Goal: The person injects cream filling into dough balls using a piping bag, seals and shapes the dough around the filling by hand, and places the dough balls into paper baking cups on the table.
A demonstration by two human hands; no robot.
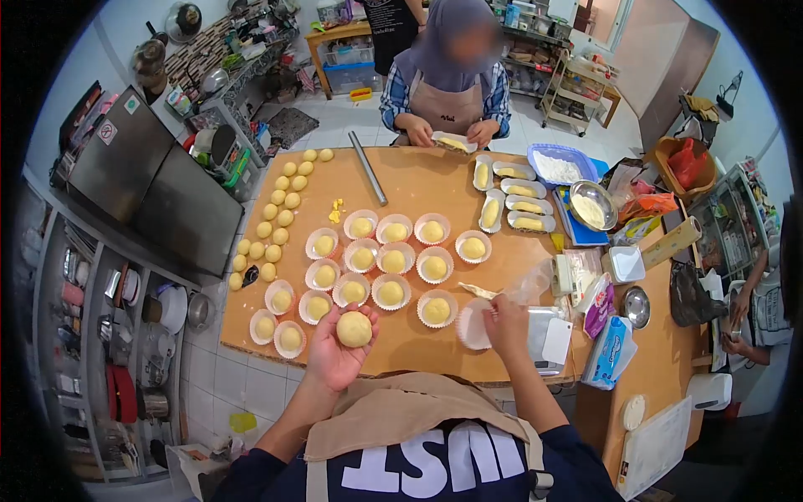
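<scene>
A round dough ball (354, 330) rests in my left hand (333, 351), palm up with the fingers curled around its far side. My right hand (507, 326) is at a white paper cup (474, 325) near the table's front edge, its fingers pinched at the cup's right side. Between and beyond my hands stand several pleated paper cups, each with a dough ball (391, 293) in it. Loose dough balls (278, 197) lie in rows along the table's left side. Just beyond my right hand is a strip of dough or paper (477, 290), hard to make out.
Across the wooden table (418, 184), a person in an apron holds a paper-lined pastry. Filled oblong papers (525, 206), a flour basket (562, 165) and a metal bowl (593, 206) are at the right back. A metal rod (368, 169) lies at the back; a scale (548, 339) is at the right.
</scene>
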